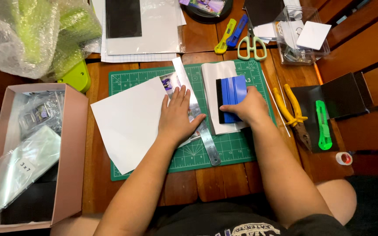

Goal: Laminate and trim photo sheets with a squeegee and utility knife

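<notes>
My left hand (176,114) lies flat, fingers spread, on the right edge of a white sheet (127,122) and on a metal ruler (200,122) that crosses a green cutting mat (232,146). A printed photo (170,82) peeks out above the fingers. My right hand (246,106) grips a blue squeegee (231,97) with a black edge, pressed onto a white strip of paper (217,74) on the mat.
A pink box (71,148) with plastic bags stands at the left, and bubble wrap (27,35) at the top left. Yellow pliers (292,111), a green utility knife (323,124), black sheets (344,96), scissors (251,46), cutters and a clear container (300,37) lie at the right and back.
</notes>
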